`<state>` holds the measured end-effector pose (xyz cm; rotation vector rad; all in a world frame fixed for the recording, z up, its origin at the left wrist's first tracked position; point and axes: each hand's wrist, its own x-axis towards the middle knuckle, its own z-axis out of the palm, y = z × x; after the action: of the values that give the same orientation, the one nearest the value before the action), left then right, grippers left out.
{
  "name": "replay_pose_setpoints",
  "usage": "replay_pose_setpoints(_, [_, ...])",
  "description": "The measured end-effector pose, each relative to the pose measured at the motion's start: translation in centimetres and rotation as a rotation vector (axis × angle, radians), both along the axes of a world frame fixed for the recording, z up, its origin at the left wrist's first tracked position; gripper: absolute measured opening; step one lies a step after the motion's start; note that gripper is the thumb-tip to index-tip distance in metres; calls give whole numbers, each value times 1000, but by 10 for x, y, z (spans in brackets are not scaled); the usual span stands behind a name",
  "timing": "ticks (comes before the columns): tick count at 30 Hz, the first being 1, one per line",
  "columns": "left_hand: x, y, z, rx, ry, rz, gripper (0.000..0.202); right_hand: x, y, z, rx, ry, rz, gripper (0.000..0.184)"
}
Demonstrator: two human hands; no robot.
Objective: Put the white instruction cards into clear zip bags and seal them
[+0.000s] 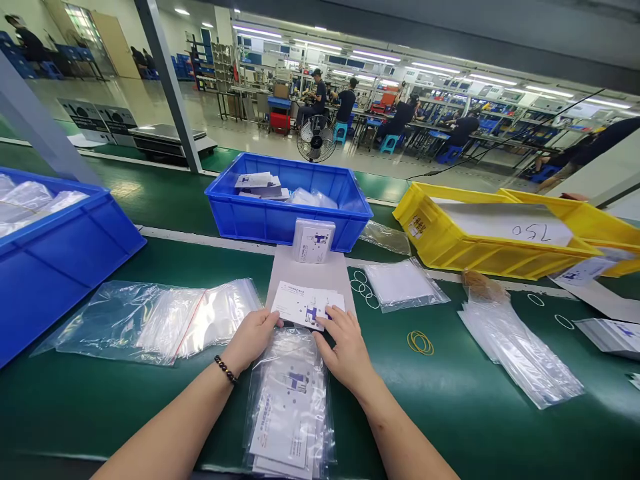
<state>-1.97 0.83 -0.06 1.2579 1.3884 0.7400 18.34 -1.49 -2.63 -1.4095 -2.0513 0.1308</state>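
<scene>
A white printed booklet with a purple figure lies on a grey board in front of me. My right hand has its fingers on top of the booklet's right end and its thumb at the near edge. My left hand, with a dark bead bracelet at the wrist, pinches at the upper left corner of a clear plastic bag, close to the booklet's near left corner. Below the hands, bagged booklets lie in a pile. An upright stack of booklets leans on the blue bin.
Left are empty clear bags and another blue bin. Right lie a bagged white stack, white rings, yellow rubber bands and plastic sleeves. Yellow bins stand behind; people sit at far benches.
</scene>
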Motion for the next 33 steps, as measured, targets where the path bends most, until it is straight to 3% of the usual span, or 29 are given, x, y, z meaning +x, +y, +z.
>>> replay_pose_setpoints(3, [2,-3,4,-26,-154,-32,41,-1,-1,6,-133,239,-32,32])
replay_pose_setpoints(6, [2,-9,8,42,-233,-83,41,-1,0,15,-316,646,-82,46])
replay_pose_setpoints(9, [3,-14,10,84,-164,-177,38,-1,2,23,-463,1044,5,46])
replay_pose_setpoints(13, [1,-17,13,154,12,-403,19,2,4,29,-425,1319,-69,40])
replay_pose_setpoints(17, [-3,-15,17,275,60,-536,12,10,5,33,-413,1303,-97,37])
replay_pose_setpoints(22, [-6,-14,14,279,-46,-464,18,17,4,36,-459,1137,-50,27])
replay_pose_setpoints(24, [-4,-15,12,262,-77,-441,18,16,2,38,-535,1012,27,21])
replay_pose_setpoints(29, [6,-18,8,263,-217,-312,18,3,-6,44,-735,619,417,17])
replay_pose_setpoints(33, [7,-18,9,59,-347,-260,19,-3,-9,40,-800,632,400,15])
